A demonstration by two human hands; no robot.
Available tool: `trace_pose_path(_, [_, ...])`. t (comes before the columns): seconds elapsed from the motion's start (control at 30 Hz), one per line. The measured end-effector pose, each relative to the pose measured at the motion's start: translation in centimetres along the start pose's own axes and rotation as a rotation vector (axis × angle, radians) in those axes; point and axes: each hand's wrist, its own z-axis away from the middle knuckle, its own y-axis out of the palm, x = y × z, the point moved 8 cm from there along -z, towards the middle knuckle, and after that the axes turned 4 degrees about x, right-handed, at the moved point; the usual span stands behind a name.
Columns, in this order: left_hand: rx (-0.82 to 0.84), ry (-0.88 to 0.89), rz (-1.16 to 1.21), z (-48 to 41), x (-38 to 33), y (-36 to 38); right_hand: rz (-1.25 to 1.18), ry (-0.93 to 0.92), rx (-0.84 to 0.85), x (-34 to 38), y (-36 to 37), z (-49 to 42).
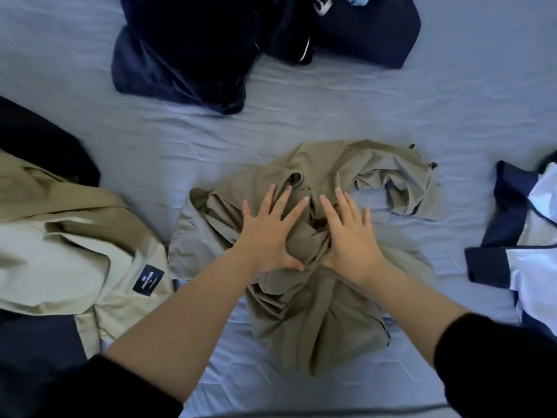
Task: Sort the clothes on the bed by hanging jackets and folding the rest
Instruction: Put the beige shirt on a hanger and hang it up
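As I read the head view, the left hand (268, 236) and the right hand (349, 236) both lie palm-down on the crumpled khaki garment (316, 312); the fingers of each are straight and spread, curled round nothing; the thumbs nearly meet over a bunched fold. I note the garment heaped on the blue-grey bed sheet (301, 122), directly beneath both hands and trailing past the right hand's fingertips. Left of the left hand lies a beige jacket (75, 251), opened out, showing a black label (148, 280); its wording is too small for me to read. Well beyond the fingertips sits a dark navy pile (187, 55); right of the right hand lies a navy and white garment (527, 236).
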Motion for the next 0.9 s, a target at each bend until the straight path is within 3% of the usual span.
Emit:
trace_pose_path(0.1, [0.142,-0.087,0.037,-1.3,1.0,2.5,0.131,-0.019,0.222,-0.2,1.9,-3.4])
trace_pose_path(0.2, [0.116,-0.129,0.074,-1.1,0.9,3.8,0.146,0.014,0.308,-0.4,4.0,-3.4])
trace_pose_path(0.3, [0.062,-0.117,0.055,-0.3,-0.5,4.3,0.133,0.072,0.265,-0.1,5.4,-1.6])
trace_pose_path(0.4, [0.108,-0.125,0.051,1.0,-2.1,5.1,0.159,0.089,0.195,0.6,5.6,1.6])
trace_pose_path(0.63, [0.190,-0.110,0.062,7.0,-8.9,5.9,0.141,0.104,0.229,-0.6,5.9,11.1])
trace_pose_path(0.73, [0.142,-0.113,0.076,9.8,-12.5,5.1,0.117,0.069,0.189,-2.2,4.9,15.0])
trace_pose_path(0.9, [-0.070,-0.107,0.127,14.8,-17.6,-0.5,0.094,-0.035,-0.045,-3.3,-1.0,20.5])
